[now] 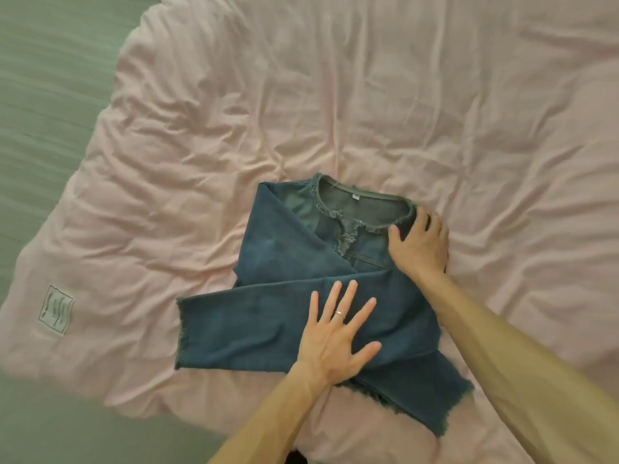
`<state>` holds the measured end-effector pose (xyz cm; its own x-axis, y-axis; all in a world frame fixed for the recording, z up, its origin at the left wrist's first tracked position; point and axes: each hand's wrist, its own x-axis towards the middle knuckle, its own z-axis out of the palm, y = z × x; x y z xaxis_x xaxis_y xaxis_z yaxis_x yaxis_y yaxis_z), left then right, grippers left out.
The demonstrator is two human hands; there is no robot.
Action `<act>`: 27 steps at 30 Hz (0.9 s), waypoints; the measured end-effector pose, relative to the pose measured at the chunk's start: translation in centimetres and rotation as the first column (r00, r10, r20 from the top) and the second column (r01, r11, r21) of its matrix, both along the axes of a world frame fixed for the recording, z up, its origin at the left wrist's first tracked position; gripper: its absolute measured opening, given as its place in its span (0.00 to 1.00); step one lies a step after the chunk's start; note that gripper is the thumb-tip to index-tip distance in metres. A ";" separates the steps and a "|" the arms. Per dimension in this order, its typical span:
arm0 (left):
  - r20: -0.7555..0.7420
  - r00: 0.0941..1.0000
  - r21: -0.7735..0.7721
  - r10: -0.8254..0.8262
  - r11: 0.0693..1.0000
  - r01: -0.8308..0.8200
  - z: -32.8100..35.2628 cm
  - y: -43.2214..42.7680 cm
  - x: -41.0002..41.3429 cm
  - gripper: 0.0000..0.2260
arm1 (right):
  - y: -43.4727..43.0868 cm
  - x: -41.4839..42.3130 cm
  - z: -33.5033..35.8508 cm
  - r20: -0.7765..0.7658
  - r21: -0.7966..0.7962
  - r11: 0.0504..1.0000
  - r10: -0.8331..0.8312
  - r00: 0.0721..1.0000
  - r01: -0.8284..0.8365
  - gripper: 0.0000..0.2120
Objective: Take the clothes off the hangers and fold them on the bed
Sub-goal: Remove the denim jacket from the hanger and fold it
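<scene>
A pale pink duvet (368, 95), heavily creased and with a faint seam running down its middle, fills most of the view. A white rectangular label (55, 310) with faint, unreadable markings sits on the duvet near its lower-left corner. A grey-green surface (50, 95) with fine horizontal ribbing lies beyond the duvet's left edge and continues below its lower-left corner; whether it is a sheet or flooring cannot be told.
</scene>
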<state>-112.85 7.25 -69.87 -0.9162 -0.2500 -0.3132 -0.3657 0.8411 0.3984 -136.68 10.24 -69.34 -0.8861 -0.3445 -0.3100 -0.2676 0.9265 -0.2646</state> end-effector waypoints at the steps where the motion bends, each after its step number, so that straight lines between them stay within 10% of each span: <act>1: 0.001 0.999 0.006 -0.050 0.999 0.050 0.0 1.6 0.1 0.36 | 1.3 0.1 0.2 0.025 -0.023 0.996 -0.083 0.996 0.083 0.35; 6: 0.218 0.936 -0.034 -0.276 0.956 0.290 -0.9 8.2 0.7 0.53 | 7.9 -0.6 0.8 0.319 -0.138 0.917 -0.318 0.893 0.375 0.37; 10: 0.324 0.925 -0.171 -0.200 0.949 0.264 -0.2 9.7 0.1 0.50 | 10.4 -1.8 1.1 0.638 -0.177 0.844 -0.294 0.712 0.506 0.19; 16: 0.204 0.965 -0.245 -0.162 0.946 0.211 0.9 10.9 0.5 0.35 | 9.9 -1.6 1.6 0.915 -0.137 0.680 -0.192 0.355 0.720 0.29; 21: -0.004 0.984 -0.003 0.178 0.984 -0.178 3.3 7.6 0.6 0.16 | 6.9 -0.5 4.1 0.812 -0.248 0.634 -0.277 0.514 0.732 0.09; 27: 0.055 0.495 0.551 0.867 0.387 -0.740 7.3 0.7 5.5 0.06 | -3.8 3.2 8.2 0.767 -0.445 0.624 -0.104 0.633 0.642 0.06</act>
<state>-107.38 7.98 -62.60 -0.4113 -0.7931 -0.4492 -0.6213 -0.1166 0.7748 -133.53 6.48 -61.10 -0.6477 -0.3632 -0.6697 0.5400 0.4012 -0.7399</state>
